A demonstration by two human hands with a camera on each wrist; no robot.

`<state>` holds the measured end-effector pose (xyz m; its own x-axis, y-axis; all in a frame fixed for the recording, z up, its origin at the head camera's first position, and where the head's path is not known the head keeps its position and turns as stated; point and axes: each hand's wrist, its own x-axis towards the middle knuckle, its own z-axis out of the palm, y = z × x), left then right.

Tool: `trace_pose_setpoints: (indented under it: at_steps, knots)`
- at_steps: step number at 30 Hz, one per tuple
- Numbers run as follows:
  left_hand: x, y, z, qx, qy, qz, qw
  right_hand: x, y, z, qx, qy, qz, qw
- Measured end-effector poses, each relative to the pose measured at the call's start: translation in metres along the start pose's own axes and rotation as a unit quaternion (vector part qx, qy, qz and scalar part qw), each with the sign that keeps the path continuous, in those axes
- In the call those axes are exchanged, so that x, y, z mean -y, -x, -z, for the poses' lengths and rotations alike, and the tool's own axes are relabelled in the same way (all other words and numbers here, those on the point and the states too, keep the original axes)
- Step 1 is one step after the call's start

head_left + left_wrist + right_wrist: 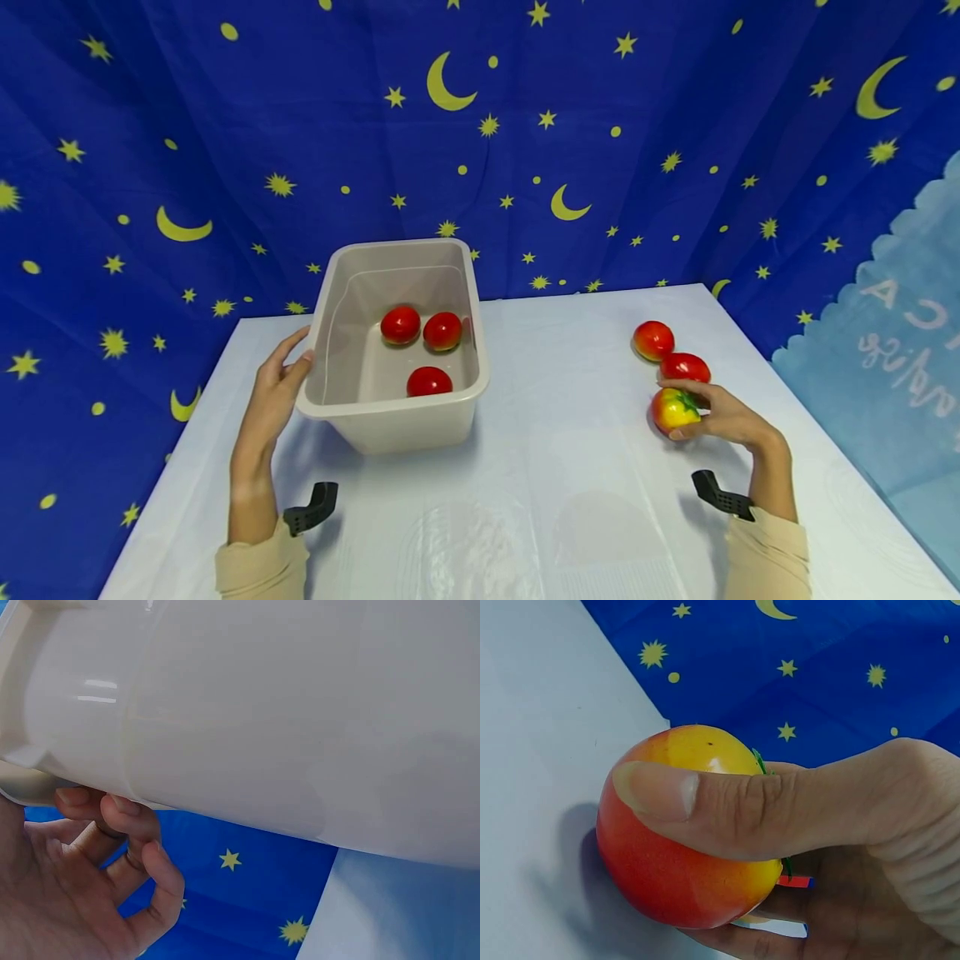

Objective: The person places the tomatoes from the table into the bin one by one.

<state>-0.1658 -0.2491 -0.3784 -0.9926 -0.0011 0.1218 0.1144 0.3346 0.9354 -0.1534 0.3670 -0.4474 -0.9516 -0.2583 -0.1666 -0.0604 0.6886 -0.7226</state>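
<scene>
At the left, a grey plastic bin [397, 425] stands on the table with three red tomatoes inside, one of them [401, 324] toward the back. My left hand [276, 392] holds the bin's left rim, thumb on top; in the left wrist view its curled fingers [161, 885] sit against the underside of the edge. On the right, my right hand [723, 414] grips a red and yellow tomato [670, 411] with a green leafy top. The right wrist view shows the thumb [727, 810] across this tomato [682, 889], other fingers behind it.
Two more red tomatoes lie just beyond the right hand, a nearer one [686, 367] and a farther one [653, 340]. A white cover lies over the table [555, 375]. Behind it hangs a blue cloth [510, 158] with yellow moons and stars.
</scene>
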Motion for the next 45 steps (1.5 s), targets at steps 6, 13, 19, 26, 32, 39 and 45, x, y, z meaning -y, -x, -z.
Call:
trace_pose_setpoints:
  at_steps: [6,13,19,26,32,39,45]
  knots:
    - [0.000,-0.001,0.000,0.000,0.001,-0.004,1.0000,0.002,0.000,0.000,-0.003,-0.002,-0.007,1.000]
    - [-0.001,0.000,-0.001,0.001,0.002,-0.001,1.0000,0.003,0.001,0.000,-0.011,-0.003,-0.010,1.000]
    - [-0.003,-0.001,0.001,0.000,0.000,0.004,1.0000,0.001,0.000,-0.002,-0.017,-0.009,0.008,1.000]
    - [-0.003,-0.001,0.001,0.001,-0.002,-0.007,1.0000,0.001,-0.004,-0.004,-0.025,-0.009,0.020,0.999]
    - [-0.001,0.000,-0.001,-0.002,0.006,-0.001,1.0000,0.009,-0.013,-0.009,-0.024,-0.005,0.036,0.999]
    - [0.000,0.000,-0.001,-0.007,0.016,0.006,0.9998,0.023,-0.026,-0.018,-0.014,-0.010,0.056,0.998]
    - [-0.001,0.000,0.000,-0.008,0.014,0.006,0.9999,0.031,-0.032,-0.023,-0.018,0.003,0.060,0.998]
